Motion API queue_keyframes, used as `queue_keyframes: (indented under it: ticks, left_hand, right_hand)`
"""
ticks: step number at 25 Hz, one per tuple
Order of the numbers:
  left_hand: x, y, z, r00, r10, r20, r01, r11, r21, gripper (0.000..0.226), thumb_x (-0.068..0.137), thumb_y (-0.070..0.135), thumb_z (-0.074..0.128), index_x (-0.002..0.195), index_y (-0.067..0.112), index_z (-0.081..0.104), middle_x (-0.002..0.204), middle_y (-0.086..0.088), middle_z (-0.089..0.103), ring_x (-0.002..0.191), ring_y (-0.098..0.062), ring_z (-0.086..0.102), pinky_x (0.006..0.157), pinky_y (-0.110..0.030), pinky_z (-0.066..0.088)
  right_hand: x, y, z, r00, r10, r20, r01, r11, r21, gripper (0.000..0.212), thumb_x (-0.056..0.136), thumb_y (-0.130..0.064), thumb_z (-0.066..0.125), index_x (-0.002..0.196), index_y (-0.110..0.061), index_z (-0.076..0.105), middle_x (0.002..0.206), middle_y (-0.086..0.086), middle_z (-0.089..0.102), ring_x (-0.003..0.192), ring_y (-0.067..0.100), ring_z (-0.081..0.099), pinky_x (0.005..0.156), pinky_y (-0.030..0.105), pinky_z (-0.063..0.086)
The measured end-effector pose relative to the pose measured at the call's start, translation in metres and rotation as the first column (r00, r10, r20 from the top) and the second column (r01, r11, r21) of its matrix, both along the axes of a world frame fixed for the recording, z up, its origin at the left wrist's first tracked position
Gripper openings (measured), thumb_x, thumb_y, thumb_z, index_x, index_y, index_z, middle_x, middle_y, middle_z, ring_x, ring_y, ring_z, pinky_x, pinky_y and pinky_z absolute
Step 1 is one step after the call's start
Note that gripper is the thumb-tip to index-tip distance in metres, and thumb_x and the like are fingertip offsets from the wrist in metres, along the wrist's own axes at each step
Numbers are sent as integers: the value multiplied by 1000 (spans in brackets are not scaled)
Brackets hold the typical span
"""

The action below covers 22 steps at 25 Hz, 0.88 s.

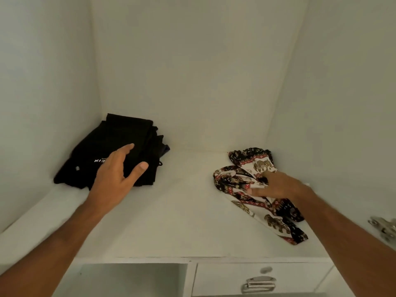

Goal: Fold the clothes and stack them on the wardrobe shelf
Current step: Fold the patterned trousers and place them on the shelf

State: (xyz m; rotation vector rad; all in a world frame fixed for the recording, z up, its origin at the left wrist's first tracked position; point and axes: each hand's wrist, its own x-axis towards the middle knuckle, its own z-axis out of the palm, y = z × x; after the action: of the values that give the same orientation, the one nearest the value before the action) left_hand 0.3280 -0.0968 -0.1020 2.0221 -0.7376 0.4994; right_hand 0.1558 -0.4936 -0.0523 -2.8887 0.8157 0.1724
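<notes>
Head view, shelf: white wardrobe shelf [171, 221] enclosed by white back and side walls.
Head view, black stack: folded black clothes [111, 146] lie in the rear left corner of the shelf, against the left wall; white lettering shows on the top piece, partly covered by the hand.
Head view, patterned garment: elephant-print garment [242, 181] in white, black and red lies loose and crumpled on the right side of the shelf, one end reaching toward the front edge; well apart from the black stack.
Head view, left hand: left hand [117, 174] rests flat on the front right part of the black stack, fingers straight, thumb spread; grip is open-handed, nothing enclosed.
Head view, right hand: right hand [276, 185] lies on the middle of the patterned garment, index finger and thumb extended onto the cloth; whether the remaining fingers pinch the fabric cannot be told.
Head view, below the shelf: white drawer [225, 279] with a metal handle [259, 284] at right; open compartment at left.
Head view, right edge: metal door hinge [383, 228] on the side wall.
</notes>
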Motion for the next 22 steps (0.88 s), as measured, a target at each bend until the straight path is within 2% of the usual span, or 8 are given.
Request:
queue_keyframes:
  ticks: [2, 7, 10, 12, 15, 17, 20, 22]
  left_hand:
    - [-22, -22, 4, 985, -148, -85, 146, 989, -23, 71, 89, 63, 50, 149, 29, 31, 142, -3, 50, 129, -13, 47, 101, -33, 41]
    - [-62, -72, 10, 956, -244, -161, 272, 945, 182, 79, 78, 85, 38, 145, 44, 29, 105, 19, 62, 97, -2, 65, 89, -32, 54]
    - [-86, -101, 5, 879, -360, -312, 441, 862, 248, 103, 64, 89, 57, 147, 57, 7, 111, 20, 64, 83, 3, 69, 83, -30, 57]
    - [-101, -123, -3, 835, -443, -326, 527, 814, 244, 123, 60, 78, 73, 147, 56, -11, 128, 19, 60, 104, 4, 66, 94, -25, 52]
    - [-102, -135, -4, 842, -476, -256, 484, 874, -33, 95, 77, 47, 78, 153, 35, 21, 136, 18, 55, 122, 5, 54, 106, -20, 42]
    - [-94, -124, 2, 791, -501, -350, 424, 863, -277, 59, 80, 32, 78, 134, 32, 53, 125, 11, 67, 114, -3, 63, 101, -30, 49]
    - [-85, -101, 7, 522, -659, -543, 304, 738, -603, 32, 76, 28, 79, 108, 27, 74, 113, -5, 74, 100, -19, 72, 78, -34, 59]
    - [-80, -87, 16, 396, -703, -591, 221, 697, -682, 34, 72, 35, 78, 103, 22, 77, 109, -9, 75, 96, -24, 74, 71, -33, 60]
  right_hand:
    - [-9, -10, -16, 995, 3, -101, -5, 1000, -14, 91, 77, -76, 63, 144, -17, 44, 143, 8, 54, 127, 26, 53, 106, 40, 45]
    - [0, 10, -30, 994, 29, 101, -10, 983, -182, 49, 94, -54, 59, 117, -12, 63, 101, 4, 66, 85, 19, 61, 71, 29, 49]
    - [14, 44, -16, 930, 3, 368, -95, 968, 232, 47, 92, -54, 62, 107, -9, 66, 82, 0, 65, 69, 13, 61, 52, 24, 44]
    - [23, 76, -2, 884, -79, 460, -203, 822, 533, 51, 85, -60, 66, 107, -14, 70, 87, 0, 74, 77, 15, 71, 67, 28, 58]
    - [23, 100, 12, 862, -25, 506, -370, 651, 663, 72, 71, -79, 65, 115, -22, 69, 106, -2, 77, 97, 15, 73, 91, 37, 58]
    - [15, 93, 16, 817, 4, 577, -439, 652, 618, 69, 73, -81, 61, 117, -29, 65, 116, -2, 73, 100, 12, 72, 92, 37, 58]
    - [-3, 78, 8, 834, 113, 540, -420, 764, 490, 67, 75, -89, 46, 122, -43, 58, 125, -18, 61, 110, 4, 62, 97, 34, 48]
    - [-10, 76, -9, 874, 233, 426, -408, 829, 383, 78, 78, -89, 39, 137, -41, 51, 126, -22, 54, 115, 3, 53, 97, 31, 41]
